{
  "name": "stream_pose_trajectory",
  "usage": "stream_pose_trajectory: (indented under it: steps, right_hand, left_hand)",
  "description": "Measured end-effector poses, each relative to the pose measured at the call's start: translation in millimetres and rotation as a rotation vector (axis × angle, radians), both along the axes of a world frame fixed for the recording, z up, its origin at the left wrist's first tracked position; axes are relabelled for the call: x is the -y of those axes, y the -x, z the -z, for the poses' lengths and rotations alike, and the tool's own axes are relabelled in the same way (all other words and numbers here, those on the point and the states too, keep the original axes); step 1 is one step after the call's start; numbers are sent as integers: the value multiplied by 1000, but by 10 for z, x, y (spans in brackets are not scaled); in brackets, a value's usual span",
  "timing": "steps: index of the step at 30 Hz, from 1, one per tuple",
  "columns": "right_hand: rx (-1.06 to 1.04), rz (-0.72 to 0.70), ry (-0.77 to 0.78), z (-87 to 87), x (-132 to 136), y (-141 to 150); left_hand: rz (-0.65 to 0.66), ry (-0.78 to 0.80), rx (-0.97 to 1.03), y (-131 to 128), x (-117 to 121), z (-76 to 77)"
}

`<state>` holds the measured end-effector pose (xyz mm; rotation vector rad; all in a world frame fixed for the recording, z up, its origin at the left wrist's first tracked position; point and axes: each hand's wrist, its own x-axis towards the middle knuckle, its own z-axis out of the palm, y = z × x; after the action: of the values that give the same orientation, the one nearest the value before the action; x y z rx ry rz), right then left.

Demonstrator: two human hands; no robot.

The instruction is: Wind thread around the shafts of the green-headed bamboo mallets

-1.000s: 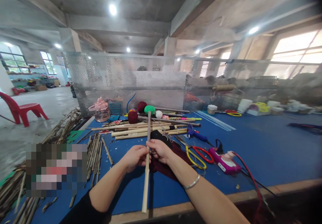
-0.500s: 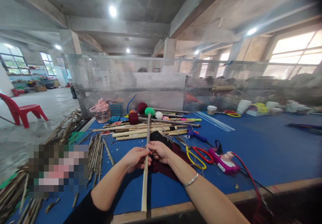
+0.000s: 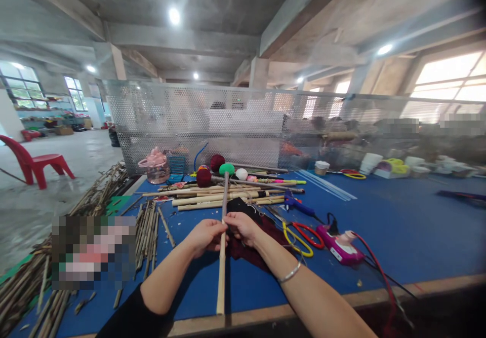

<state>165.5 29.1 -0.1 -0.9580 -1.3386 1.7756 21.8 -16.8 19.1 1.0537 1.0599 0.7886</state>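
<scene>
Upright in the middle of the view is a thin bamboo stick, pale at its near end and greyer toward the far end. My left hand pinches it from the left, and my right hand grips it from the right at about the same height. The stick's far tip reaches a green yarn ball; whether they are joined I cannot tell. Dark red and black cloth lies under and beside my right hand. Several bamboo sticks lie across the table beyond both hands.
To the right are yellow-handled scissors, red-handled scissors, a blue glue gun and a purple power strip with cords. Twig bundles lie left. A perforated metal screen stands behind the blue table.
The stick has turned slightly in my fingers, its near end shifting a little right and up. Both hands keep hold of it. The whole view has shifted slightly.
</scene>
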Motion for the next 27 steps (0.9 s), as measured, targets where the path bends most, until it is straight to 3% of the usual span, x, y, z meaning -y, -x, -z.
stream_pose_trajectory:
  steps: [4,10,21,27]
  right_hand:
    - [80,27,-36,37,-14,18]
    - [-74,-169,130,-35,-9,-41]
    - [-48,-43,-13,-25,-11,-26]
    - [-30,-12,-47,-122,47,-45]
  left_hand:
    - [-49,-147,-137,-11,-20,71]
    - [66,41,106,24,-37,18]
    - [67,-18,106,-20,19,-23]
    - [104,-27,99,-3,8,-8]
